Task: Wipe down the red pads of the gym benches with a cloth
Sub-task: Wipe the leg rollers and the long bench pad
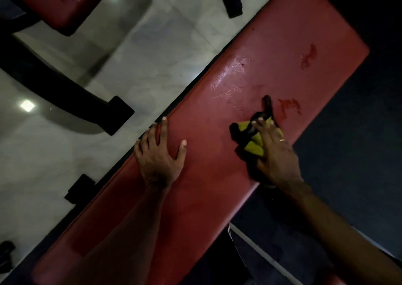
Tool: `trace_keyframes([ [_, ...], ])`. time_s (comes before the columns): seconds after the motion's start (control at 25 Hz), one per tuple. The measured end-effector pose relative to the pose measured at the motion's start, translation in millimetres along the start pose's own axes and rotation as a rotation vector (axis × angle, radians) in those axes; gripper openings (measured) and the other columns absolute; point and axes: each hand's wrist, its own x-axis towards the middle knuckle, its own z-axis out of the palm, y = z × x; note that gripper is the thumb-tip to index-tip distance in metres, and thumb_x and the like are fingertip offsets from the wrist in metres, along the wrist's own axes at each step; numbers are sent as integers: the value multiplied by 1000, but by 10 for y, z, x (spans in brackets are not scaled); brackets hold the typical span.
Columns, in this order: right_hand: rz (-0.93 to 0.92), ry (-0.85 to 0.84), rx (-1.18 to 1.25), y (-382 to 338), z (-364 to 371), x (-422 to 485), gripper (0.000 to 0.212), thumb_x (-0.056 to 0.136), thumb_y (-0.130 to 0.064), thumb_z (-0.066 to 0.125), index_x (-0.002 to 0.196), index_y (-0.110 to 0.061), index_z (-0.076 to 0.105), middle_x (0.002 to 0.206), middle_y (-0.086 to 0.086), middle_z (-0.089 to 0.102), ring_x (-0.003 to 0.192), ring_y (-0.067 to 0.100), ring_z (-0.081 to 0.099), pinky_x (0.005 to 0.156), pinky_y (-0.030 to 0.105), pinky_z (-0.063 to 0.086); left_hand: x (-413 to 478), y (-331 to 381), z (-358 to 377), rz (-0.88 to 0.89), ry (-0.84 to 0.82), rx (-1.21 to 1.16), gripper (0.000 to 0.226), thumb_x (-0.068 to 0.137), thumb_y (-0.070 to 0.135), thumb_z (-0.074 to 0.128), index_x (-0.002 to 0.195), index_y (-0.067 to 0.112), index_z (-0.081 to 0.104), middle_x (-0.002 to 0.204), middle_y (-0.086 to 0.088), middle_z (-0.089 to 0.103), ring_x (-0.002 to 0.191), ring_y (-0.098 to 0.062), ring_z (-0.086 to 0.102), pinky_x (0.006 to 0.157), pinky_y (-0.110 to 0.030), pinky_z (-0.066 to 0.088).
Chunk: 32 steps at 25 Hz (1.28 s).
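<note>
Cloth (253,147) beneath right grip (276,156), on red pad (206,187).

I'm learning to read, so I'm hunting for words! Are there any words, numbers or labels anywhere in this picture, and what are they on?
No text can be read anywhere.
The red pad shows only shiny streaks and darker marks, no letters.
The yellow and black cloth under the right hand shows no label.
The other bench pad and the pale floor carry no writing either.
</note>
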Motion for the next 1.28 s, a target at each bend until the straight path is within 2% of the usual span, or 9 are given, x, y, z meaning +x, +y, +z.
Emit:
trace_keyframes([
  [0.12, 354, 155, 184, 87, -36, 89, 87, 75, -6, 68, 153, -23, 33, 164, -4, 27, 151, 26, 25, 111, 53, 42, -6, 10, -3, 6, 52, 15, 74, 92, 62, 46, 154, 23, 35, 145, -10, 49, 129, -32, 48, 109, -52, 33],
  [0.2, 452, 194, 214, -162, 108, -86, 85, 78, -11, 67, 154, -24, 31, 164, -4, 26, 151, 28, 24, 110, 55, 42, -5, 18, -19, 6, 65, 25, 73, 93, 62, 44, 154, 24, 34, 145, -10, 50, 127, -31, 49, 108, -51, 34],
  [0.4, 98, 82, 187, -160, 378, -694, 97, 67, -11, 74, 155, -24, 35, 165, -2, 26, 153, 26, 21, 114, 51, 40, 2, 70, -40, -21, 19, -8, 75, 91, 65, 41, 155, 27, 31, 147, -12, 48, 131, -35, 47, 110, -53, 31],
  [0.52, 195, 166, 218, 165, 201, -291, 92, 65, -6, 72, 151, -21, 43, 162, 3, 34, 152, 29, 24, 115, 52, 37, 65, 90, -158, -72, -75, -118, 76, 88, 63, 40, 154, 28, 32, 152, -13, 43, 140, -32, 38, 114, -53, 23],
  [0.68, 401, 270, 251, 220, -26, 113, 79, 76, -9, 70, 149, -23, 43, 161, 1, 35, 151, 28, 25, 117, 50, 35, 269, 493, -145, -33, -35, -160, 67, 93, 54, 41, 152, 23, 38, 154, -15, 39, 142, -33, 35, 116, -52, 23],
  [0.88, 45, 85, -13, 465, -171, 182, 90, 75, -10, 71, 155, -24, 33, 164, 0, 27, 151, 30, 25, 108, 53, 43, 744, 1278, 184, -79, 19, -107, 69, 94, 61, 34, 153, 26, 33, 156, -15, 35, 144, -32, 31, 115, -56, 18],
  [1.08, 334, 211, 125, 651, -380, 598, 78, 79, -9, 68, 151, -20, 39, 161, 2, 34, 148, 30, 30, 103, 56, 47, 781, 1383, 310, -73, 104, 33, 69, 96, 62, 33, 155, 25, 28, 153, -14, 38, 141, -33, 34, 113, -59, 21],
  [1.2, 12, 86, 32, 517, -251, 365, 83, 77, -11, 70, 152, -20, 38, 161, 3, 34, 146, 32, 34, 96, 53, 50, 775, 1409, 307, -78, 116, 47, 68, 97, 62, 34, 154, 25, 29, 151, -13, 40, 139, -32, 36, 113, -58, 23],
  [1.28, -31, 74, 38, 749, -339, 418, 85, 76, -10, 70, 153, -22, 35, 163, 1, 30, 149, 31, 29, 101, 53, 47, 778, 1418, 314, -97, 126, 56, 68, 97, 62, 35, 154, 25, 30, 150, -13, 42, 138, -32, 38, 113, -57, 24],
])
